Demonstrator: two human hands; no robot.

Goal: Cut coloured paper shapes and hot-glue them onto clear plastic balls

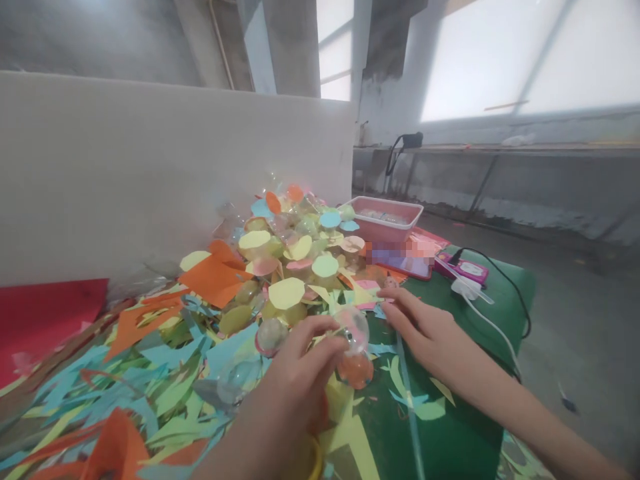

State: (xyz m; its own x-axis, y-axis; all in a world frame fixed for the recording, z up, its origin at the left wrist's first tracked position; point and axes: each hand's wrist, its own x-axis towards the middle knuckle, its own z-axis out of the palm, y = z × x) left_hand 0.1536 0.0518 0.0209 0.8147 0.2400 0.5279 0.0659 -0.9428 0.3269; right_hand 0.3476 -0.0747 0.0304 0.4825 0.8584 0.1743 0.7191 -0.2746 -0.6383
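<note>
**Head view: two hands among capsules and paper scraps**

Head camera showed the left hand [300, 373] with its fingers curled around a clear capsule [354, 328], pinching it at the near edge of the pile; a second capsule with orange inside [356, 369] sat just below it, touching. The right hand [425, 330] lay flat and open on the green cloth [450, 427], fingers stretched toward the pile and holding nothing.

No writing could be read: the pink device [463, 268] had a pale label too small to make out, and the flat thing beside the tray [387, 218] was blurred.

Behind the hands rose a heap of capsules [295, 253], each capped with a paper disc in yellow, blue, orange or pink; they overlapped too much to count. Cut paper scraps [150, 373] in blue, yellow, green and orange covered the table's left half. One pink tray stood at the far side, one white cable [493, 327] and one black cable [505, 277] ran off the right edge. A red sheet [45, 313] lay at far left.

A white board [150, 173] stood behind the table. Beyond it were grey walls, bright windows and a concrete floor.
</note>
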